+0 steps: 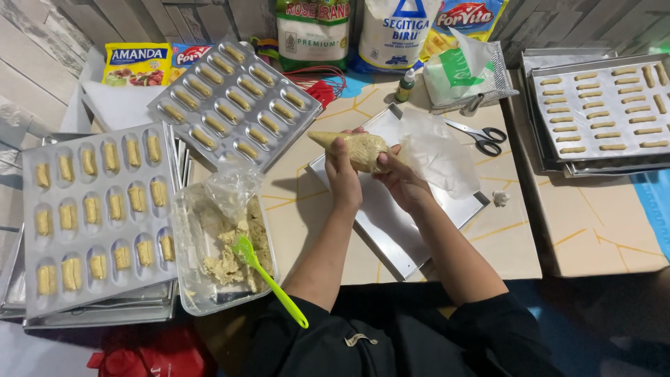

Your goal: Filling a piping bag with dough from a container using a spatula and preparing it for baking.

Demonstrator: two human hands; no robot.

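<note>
A clear plastic piping bag (363, 148) filled with beige dough lies across both hands, its pointed tip aimed left. My left hand (340, 169) grips the bag near the filled front part. My right hand (398, 178) grips it behind, where the loose empty plastic (440, 153) fans out to the right. Both hands hover over a bare flat metal tray (398, 241) on the table. To the left stands a clear container (223, 244) with crumbly dough and a green spatula (269, 279) in it.
Two oval-cavity moulds hold dough pieces: one at the left (98, 209), one at the back (234, 101). A tray (600, 112) of piped dough sticks sits at the right. Scissors (481, 136), a small green bottle (405, 85) and several ingredient bags line the back.
</note>
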